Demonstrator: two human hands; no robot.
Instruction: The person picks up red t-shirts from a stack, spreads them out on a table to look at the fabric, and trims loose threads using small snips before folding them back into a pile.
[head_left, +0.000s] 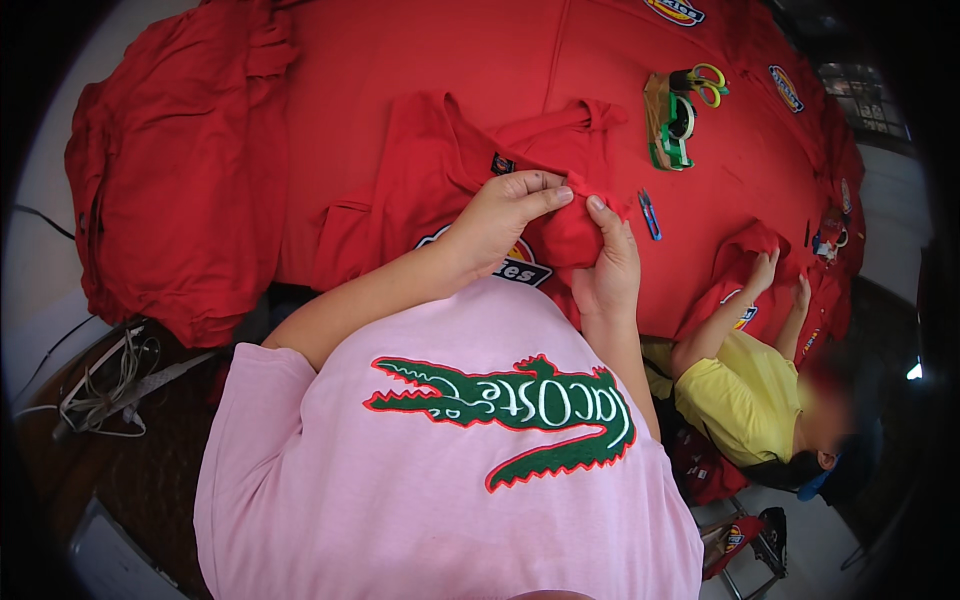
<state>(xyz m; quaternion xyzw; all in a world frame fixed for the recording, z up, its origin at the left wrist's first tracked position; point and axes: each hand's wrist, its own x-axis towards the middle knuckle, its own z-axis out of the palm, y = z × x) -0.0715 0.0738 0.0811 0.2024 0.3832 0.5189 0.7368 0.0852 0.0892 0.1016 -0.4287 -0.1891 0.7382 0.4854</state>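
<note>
A red shirt with a dark neck label and a printed chest logo lies bunched on the red-covered table in front of me. My left hand is closed, pinching the shirt's edge between thumb and fingers. Close beside it, my right hand pinches the same stretch of cloth, thumb uppermost. A fold of the shirt hangs between the two hands. Just right of my right hand lie small blue-handled thread snips, touched by neither hand.
Beyond the snips stands a green tape dispenser with yellow-green-handled scissors. A big heap of red garments fills the left side. At right, a co-worker in a yellow shirt handles another red garment. Cables lie at lower left.
</note>
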